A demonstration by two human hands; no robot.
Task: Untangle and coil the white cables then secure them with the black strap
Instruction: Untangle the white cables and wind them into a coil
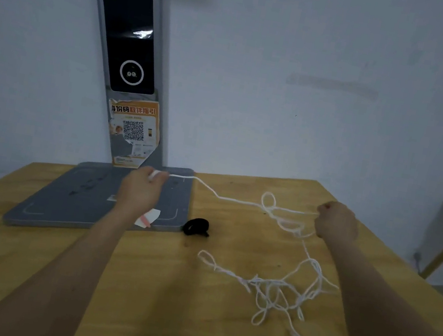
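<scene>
Both hands raised above the surface (pixel 136 285), a length of the white cables (pixel 238 201) stretched between them. The left hand (pixel 140 188) grips a small bunch of cable in curled fingers over the grey scanner base (pixel 76 202); the right hand (pixel 337 222), fingers closed, pinches the same run near a cluster of loose loops. From those loops a strand drops to the main tangle, which lies on the surface near the right forearm and trails off the near edge. The black strap (pixel 196 227) lies untouched between the hands, just beside the corner of the base, near a scrap of white paper (pixel 147 217). Step in hand, by appearance: untangling, with coiling barely begun. The next move likely calls for easing out the loops by the right hand without tightening them, then gathering the freed length into the left.
</scene>
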